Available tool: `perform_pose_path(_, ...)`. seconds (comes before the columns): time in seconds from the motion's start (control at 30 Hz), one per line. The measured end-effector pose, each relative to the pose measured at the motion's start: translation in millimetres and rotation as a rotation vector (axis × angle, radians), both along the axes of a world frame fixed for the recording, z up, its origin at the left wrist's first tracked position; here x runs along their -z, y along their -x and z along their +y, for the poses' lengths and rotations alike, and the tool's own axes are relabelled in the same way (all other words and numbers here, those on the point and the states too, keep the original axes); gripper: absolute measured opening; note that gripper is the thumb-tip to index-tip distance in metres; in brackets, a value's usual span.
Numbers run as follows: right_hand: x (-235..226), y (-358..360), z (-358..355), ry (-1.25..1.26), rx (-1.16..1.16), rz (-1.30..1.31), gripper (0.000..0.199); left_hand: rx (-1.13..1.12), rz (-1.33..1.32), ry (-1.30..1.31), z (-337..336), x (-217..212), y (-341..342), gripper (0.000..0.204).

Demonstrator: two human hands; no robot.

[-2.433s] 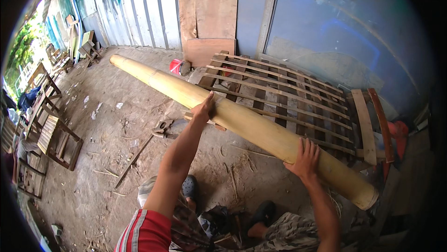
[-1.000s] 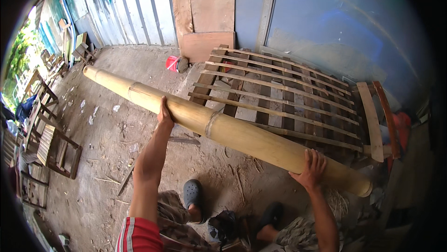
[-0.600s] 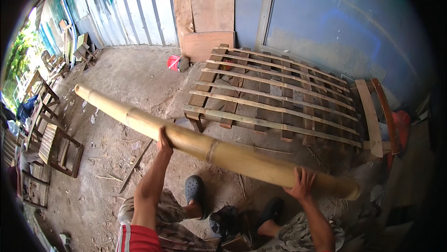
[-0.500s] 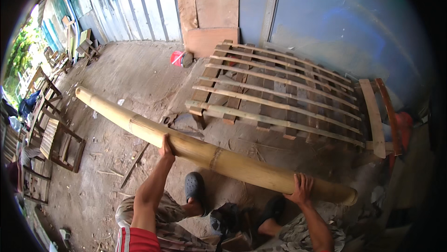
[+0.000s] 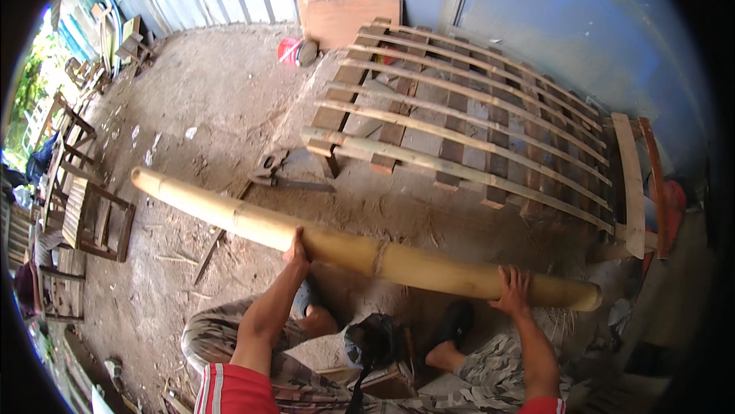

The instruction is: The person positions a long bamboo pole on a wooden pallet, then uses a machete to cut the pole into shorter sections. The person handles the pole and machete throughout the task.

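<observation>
A long, thick yellow bamboo pole [image 5: 344,252] lies across in front of me, its left end farther off and its right end nearer. My left hand [image 5: 295,249] grips it left of its middle, the thumb side showing and the other fingers hidden beneath. Toward the right end, my right hand [image 5: 511,291] is wrapped on the pole with its fingers over the top. Below the pole, between my feet, sits a dark bundle [image 5: 370,340] beside a low wooden piece. A handsaw [image 5: 285,174] lies on the ground beyond the pole.
A low slatted frame of bamboo strips on wooden beams [image 5: 467,119] stands beyond the pole. At the left is a small wooden chair [image 5: 98,219] amid other furniture. A red bucket [image 5: 291,51] is near the metal wall. A thin wooden stick [image 5: 216,246] lies under the pole.
The pole and both hands have shifted slightly to the right. Its right end sits a little higher in view and its left end lower. The view has tipped downward, revealing the handsaw.
</observation>
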State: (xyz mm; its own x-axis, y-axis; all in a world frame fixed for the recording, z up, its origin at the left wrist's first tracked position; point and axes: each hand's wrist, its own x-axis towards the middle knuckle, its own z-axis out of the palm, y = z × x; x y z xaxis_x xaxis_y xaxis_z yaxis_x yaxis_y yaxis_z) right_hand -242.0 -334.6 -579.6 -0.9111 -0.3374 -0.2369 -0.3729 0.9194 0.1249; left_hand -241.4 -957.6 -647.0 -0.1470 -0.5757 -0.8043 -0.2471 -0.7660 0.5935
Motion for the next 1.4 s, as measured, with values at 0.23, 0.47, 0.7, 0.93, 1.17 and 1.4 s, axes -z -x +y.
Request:
perform_pose_path(0.23, 67.1, -1.2, -12.5, -0.124, 0.161, -0.145, 0.128, 0.344, -0.197, -0.036, -21.3, -1.4, 5.0, 0.111)
perform_pose_path(0.47, 50.5, 44.1, -137.3, 0.050, 0.171, -0.315, 0.134, 0.491, -0.281, 0.110, -46.6, -1.2, 12.5, 0.124)
perform_pose_path(0.7, 84.7, 95.7, -312.6, 0.225, -0.225, -0.352, 0.139, 0.534, -0.162, 0.094, -73.4, 14.8, 20.3, 0.126)
perform_pose_path(0.93, 76.4, 113.9, -420.4, 0.127, -0.315, -0.506, 0.143, 0.080, 0.060, 0.157, -89.3, 30.6, 36.4, 0.107)
perform_pose_path(1.17, 70.2, 94.6, -415.2, 0.216, -0.274, -0.464, 0.133, -0.016, 0.120, 0.248, -98.3, 62.4, 31.9, 0.098)
perform_pose_path(1.4, 5.9, 69.7, -372.5, 0.279, -0.278, -0.271, 0.129, -0.080, 0.413, 0.139, -58.8, -3.0, 15.5, 0.084)
